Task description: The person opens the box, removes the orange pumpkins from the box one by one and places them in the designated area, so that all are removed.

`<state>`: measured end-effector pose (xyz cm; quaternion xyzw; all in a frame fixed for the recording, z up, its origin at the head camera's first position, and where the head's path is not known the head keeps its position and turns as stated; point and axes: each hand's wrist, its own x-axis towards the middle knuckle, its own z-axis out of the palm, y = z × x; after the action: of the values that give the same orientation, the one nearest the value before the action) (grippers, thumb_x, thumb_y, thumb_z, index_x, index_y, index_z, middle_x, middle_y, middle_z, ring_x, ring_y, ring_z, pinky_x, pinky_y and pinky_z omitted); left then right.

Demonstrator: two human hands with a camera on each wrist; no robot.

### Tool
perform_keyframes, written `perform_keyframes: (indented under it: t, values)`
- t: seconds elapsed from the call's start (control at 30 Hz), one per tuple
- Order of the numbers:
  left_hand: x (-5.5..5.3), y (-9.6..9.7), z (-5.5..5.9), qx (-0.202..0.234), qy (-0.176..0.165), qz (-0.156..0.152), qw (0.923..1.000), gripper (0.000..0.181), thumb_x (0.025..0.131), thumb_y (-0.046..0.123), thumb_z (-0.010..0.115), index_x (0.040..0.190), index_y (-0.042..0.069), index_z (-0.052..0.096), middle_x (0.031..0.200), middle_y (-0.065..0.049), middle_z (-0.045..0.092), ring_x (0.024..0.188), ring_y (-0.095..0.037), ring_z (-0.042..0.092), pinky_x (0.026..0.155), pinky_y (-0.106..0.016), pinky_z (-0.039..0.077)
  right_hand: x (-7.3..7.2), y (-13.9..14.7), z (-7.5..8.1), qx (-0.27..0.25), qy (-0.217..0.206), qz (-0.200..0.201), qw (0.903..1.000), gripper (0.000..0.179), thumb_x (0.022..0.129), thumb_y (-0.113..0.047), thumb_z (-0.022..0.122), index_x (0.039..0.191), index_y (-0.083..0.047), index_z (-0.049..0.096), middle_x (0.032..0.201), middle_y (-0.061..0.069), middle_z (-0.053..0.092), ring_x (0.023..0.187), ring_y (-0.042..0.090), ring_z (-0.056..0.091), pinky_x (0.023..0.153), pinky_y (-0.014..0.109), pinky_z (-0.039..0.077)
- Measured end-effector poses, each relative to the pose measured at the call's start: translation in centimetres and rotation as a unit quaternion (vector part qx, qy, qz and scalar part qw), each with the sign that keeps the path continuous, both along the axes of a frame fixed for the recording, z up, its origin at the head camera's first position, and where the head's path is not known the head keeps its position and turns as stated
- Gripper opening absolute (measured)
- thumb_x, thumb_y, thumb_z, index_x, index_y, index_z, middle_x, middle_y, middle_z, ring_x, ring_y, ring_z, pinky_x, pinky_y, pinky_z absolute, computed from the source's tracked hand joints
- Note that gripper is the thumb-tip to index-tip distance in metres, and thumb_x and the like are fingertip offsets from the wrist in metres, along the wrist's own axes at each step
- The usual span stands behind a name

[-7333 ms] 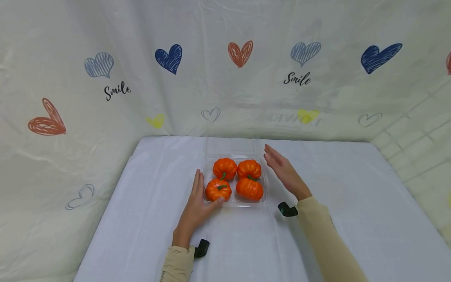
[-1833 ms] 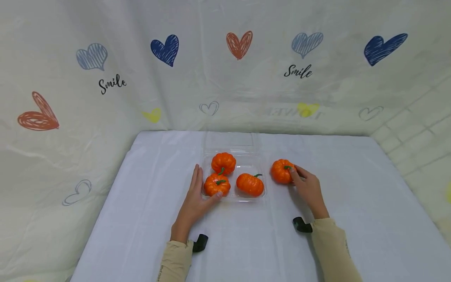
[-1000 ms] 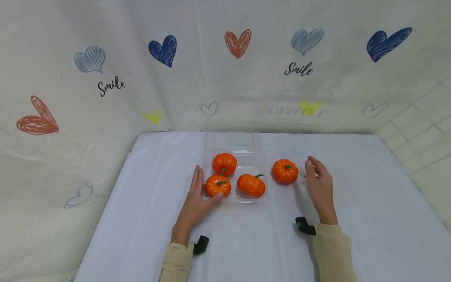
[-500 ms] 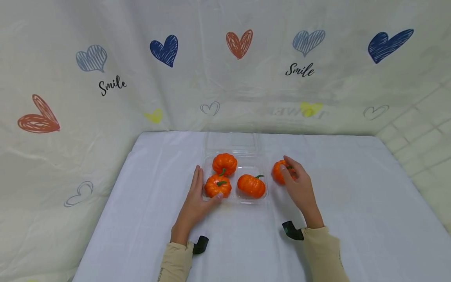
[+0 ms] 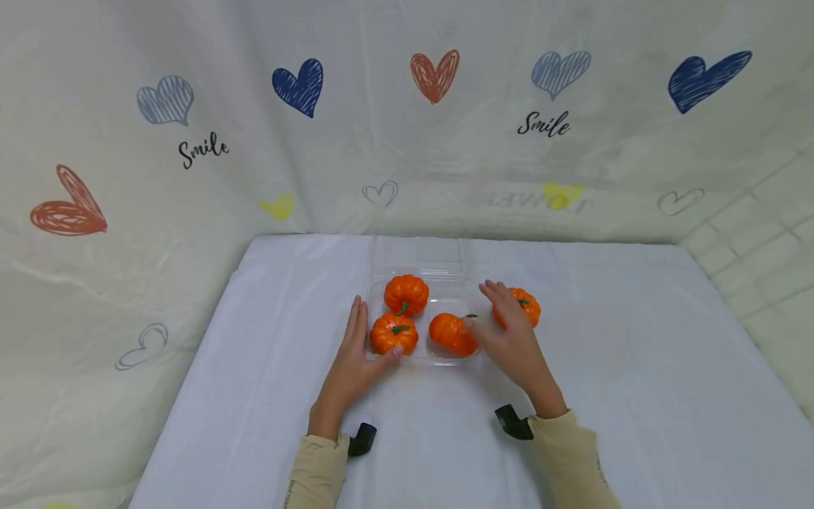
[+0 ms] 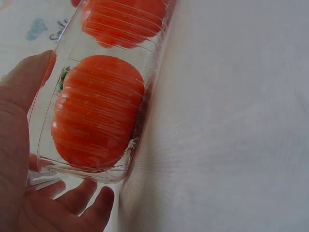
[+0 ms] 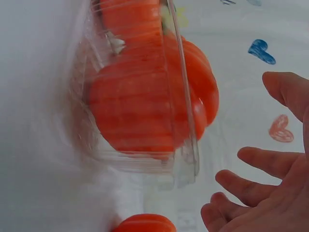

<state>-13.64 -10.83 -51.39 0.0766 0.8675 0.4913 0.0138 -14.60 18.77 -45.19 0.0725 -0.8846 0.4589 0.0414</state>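
Note:
A clear plastic clamshell box (image 5: 439,363) lies on the table with its lid (image 5: 420,256) folded back. Inside are three small orange pumpkins: one at back left (image 5: 405,293), one at front left (image 5: 393,334) and one at front right (image 5: 449,334). Another pumpkin (image 5: 528,305) sits on the cloth to the right of the box. My left hand (image 5: 352,371) rests against the box's front left corner, fingers straight along the side, thumb at the front rim. My right hand (image 5: 514,350) is spread beside the front-right pumpkin, overlapping it and the loose one in the head view; nothing is held.
A white cloth (image 5: 267,367) covers the table. Behind it hangs a pale curtain (image 5: 356,141) printed with hearts and "Smile". Each wrist wears a black camera, as the right one (image 5: 514,423) shows.
The right hand took the back-right pumpkin from the box, set it on the cloth to the right and let go. Since then it has moved left, back to the box. The left hand stays put.

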Motion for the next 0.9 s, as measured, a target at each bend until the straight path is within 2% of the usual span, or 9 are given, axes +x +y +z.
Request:
perform_keyframes:
  t: [0.17,0.37,0.67,0.9]
  values:
    - [0.1,-0.1,-0.1,0.01,0.0,-0.003,0.9999,0.116,0.093,0.062,0.075,0.173,0.01,0.009,0.179,0.009,-0.005,0.164,-0.019,0.007,0.128,-0.053,0.02,0.1,-1.1,-0.9,0.034,-0.011,0.042,0.9985,0.08,0.1,-0.037,0.077,0.163,-0.002,0.043,0.171,0.016,0.032,0.162,0.037,0.015,0.121,0.071,0.025]
    - [0.1,-0.1,-0.1,0.01,-0.002,-0.001,1.0,0.116,0.093,0.064,0.074,0.173,0.011,0.009,0.178,0.012,-0.005,0.163,-0.019,0.007,0.127,-0.054,0.02,0.0,-1.8,-1.6,0.056,0.009,0.064,0.9963,0.08,0.096,-0.035,0.081,0.158,0.004,0.048,0.168,0.021,0.036,0.161,0.04,0.014,0.121,0.072,0.023]
    - [-0.1,-0.1,0.0,0.009,-0.001,-0.001,1.0,0.116,0.093,0.064,0.074,0.173,0.011,0.009,0.179,0.01,-0.004,0.163,-0.018,0.008,0.127,-0.054,0.021,0.1,-2.2,-1.9,0.068,0.008,0.063,0.9956,0.077,0.094,-0.033,0.083,0.153,0.006,0.053,0.167,0.021,0.038,0.162,0.041,0.011,0.119,0.074,0.024]
    - [-0.1,-0.1,-0.1,0.01,0.005,-0.002,0.9999,0.116,0.093,0.063,0.075,0.173,0.01,0.01,0.179,0.008,-0.003,0.163,-0.019,0.008,0.127,-0.053,0.021,0.1,-2.6,-2.1,0.082,0.02,0.062,0.9945,0.067,0.092,-0.029,0.086,0.144,0.006,0.062,0.16,0.021,0.049,0.161,0.041,0.015,0.119,0.074,0.025]
